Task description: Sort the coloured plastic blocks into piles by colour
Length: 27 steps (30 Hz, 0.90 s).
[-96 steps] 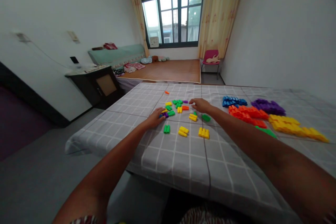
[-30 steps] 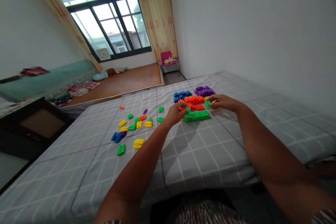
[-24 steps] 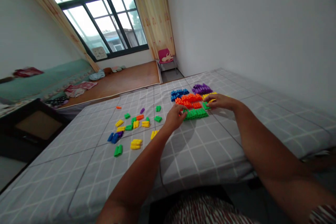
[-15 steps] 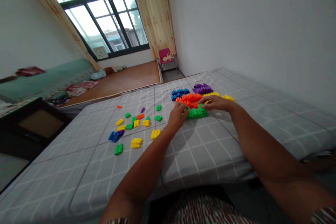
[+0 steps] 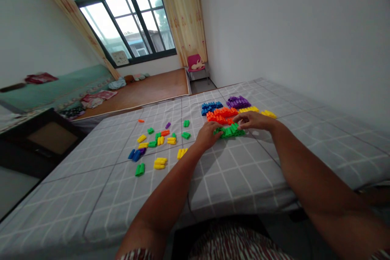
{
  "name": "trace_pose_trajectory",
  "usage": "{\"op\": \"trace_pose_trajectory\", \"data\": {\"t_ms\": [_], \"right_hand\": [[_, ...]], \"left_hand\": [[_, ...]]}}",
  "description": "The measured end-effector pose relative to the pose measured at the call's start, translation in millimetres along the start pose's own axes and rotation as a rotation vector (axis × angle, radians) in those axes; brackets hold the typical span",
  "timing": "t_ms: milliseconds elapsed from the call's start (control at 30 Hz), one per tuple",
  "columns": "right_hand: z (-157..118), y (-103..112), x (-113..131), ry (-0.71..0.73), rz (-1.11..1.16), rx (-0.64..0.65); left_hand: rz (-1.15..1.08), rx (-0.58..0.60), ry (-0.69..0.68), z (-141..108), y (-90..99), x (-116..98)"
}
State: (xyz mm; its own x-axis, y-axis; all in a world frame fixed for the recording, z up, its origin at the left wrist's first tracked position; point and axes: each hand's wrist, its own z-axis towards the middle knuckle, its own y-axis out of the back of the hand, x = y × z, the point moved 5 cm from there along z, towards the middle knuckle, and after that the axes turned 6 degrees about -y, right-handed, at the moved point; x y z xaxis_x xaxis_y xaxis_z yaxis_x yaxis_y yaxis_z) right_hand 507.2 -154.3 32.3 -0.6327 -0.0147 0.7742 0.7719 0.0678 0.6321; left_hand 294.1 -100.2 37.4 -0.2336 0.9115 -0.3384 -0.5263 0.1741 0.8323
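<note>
A row of green plastic toy blocks (image 5: 230,131) lies on the grey checked cloth between my two hands. At its left end, my left hand (image 5: 209,135) has its fingers curled against the blocks. My right hand (image 5: 253,120) reaches over from the right, thumb and fingers bent around the row's right end. Right behind the green row is a cluster of orange blocks (image 5: 217,116). Blue blocks (image 5: 211,107) and purple blocks (image 5: 238,102) sit farther back, and yellow blocks (image 5: 268,114) lie beyond my right hand. My fingertips partly hide the ends of the green row.
Loose blocks in mixed colours are scattered left of my left arm, among them a yellow group (image 5: 160,163) and a green pair (image 5: 139,169). A dark cabinet (image 5: 39,142) stands at the left. A white wall (image 5: 289,28) runs along the right side.
The view has shifted slightly, so everything sits a little farther right. Both hands stay at the green row, with the right fingertips slightly lower on its end.
</note>
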Motion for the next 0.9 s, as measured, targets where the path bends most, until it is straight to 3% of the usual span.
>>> {"op": "trace_pose_trajectory", "data": {"t_ms": [167, 400, 600, 900], "right_hand": [[3, -4, 5, 0.032, 0.017, -0.007], [1, -2, 7, 0.038, -0.005, -0.066], [-4, -5, 9, -0.013, -0.054, 0.031], [-4, -6, 8, 0.019, -0.103, -0.006]], "left_hand": [[0.017, 0.013, 0.019, -2, -0.8, -4], [0.055, 0.033, -0.088, -7, -1.4, -11], [0.124, -0.007, -0.015, -6, -10.5, -11], [0.128, -0.013, 0.001, -7, -12.3, -13]]}}
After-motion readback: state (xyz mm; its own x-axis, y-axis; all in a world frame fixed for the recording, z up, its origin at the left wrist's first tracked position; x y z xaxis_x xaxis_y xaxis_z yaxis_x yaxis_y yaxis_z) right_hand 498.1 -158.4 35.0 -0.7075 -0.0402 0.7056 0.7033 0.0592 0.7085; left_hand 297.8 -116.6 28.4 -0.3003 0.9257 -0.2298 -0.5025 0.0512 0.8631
